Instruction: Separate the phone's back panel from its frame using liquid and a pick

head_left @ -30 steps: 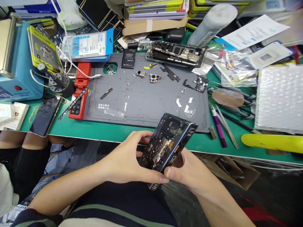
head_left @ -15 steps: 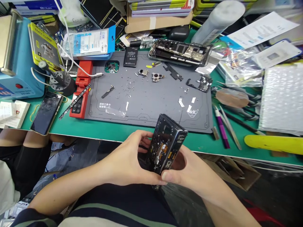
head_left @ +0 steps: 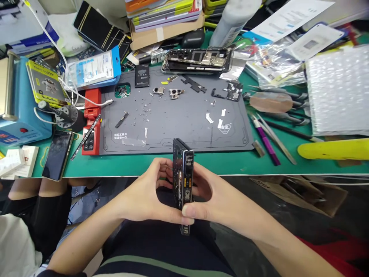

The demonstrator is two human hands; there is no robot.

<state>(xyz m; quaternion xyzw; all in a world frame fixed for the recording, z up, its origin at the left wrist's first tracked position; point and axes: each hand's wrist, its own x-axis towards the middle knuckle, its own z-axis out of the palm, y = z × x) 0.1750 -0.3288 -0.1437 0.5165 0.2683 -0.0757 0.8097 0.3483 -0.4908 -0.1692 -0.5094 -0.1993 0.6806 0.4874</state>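
Both hands hold a dark phone body (head_left: pixel 183 181) on edge, in front of the bench's near edge. My left hand (head_left: pixel 150 192) grips it from the left, thumb along its lower part. From the right, my right hand (head_left: pixel 215 192) grips it, thumb tip pressed near the left thumb. The narrow side with orange contacts faces up. Beyond them, a grey mat (head_left: pixel 173 127) carries screws, camera modules (head_left: pixel 174 93), a black battery (head_left: pixel 142 75), a black bracket (head_left: pixel 193 84) and white strips (head_left: pixel 209 118). An opened phone (head_left: pixel 198 61) rests at its back edge.
A red device (head_left: pixel 91 123) borders the mat's left side, near a dark-screened phone (head_left: pixel 57 155). On the right lie purple tweezers (head_left: pixel 266 142), pliers (head_left: pixel 288 102), a yellow tool (head_left: pixel 334 149) and bubble wrap (head_left: pixel 340 92). Another person's legs (head_left: pixel 49 192) show at the left.
The phone body has turned, so its narrow side now faces the camera more directly. Both hands still hold it. The whole view has shifted, with the bench items appearing further left.
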